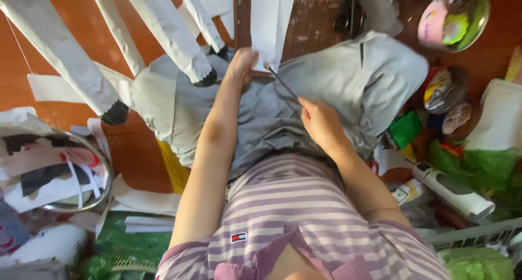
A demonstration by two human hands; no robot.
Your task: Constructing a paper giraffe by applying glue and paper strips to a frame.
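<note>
Left hand (242, 65) is up at the far end of the lap, fingers pinched together on the lower edge of a white paper strip (269, 21) that hangs down from the top of the view; right hand (321, 122) sits nearer and to the right, closed around a thin brush (281, 81) whose tip meets the strip's bottom edge just beside the left fingers. Both hands work over grey trousers (337, 84), with a purple and white striped shirt (293, 209) nearest the camera. Far left, white paper legs with black tips (115, 112) slant down over the orange floor (54, 57), crowding that side; the only open floor is the patch between them. Near left, a round metal bowl (106, 174) holds torn paper scraps, its rim close to the left elbow. Far right, a shiny bowl with pink and green contents (454, 19); below it round colourful tins (443, 92), a small green packet (405, 128), then a white cylinder with a dark label (451, 190) lying slantwise near the right forearm. Right side is packed tight, little room there
</note>
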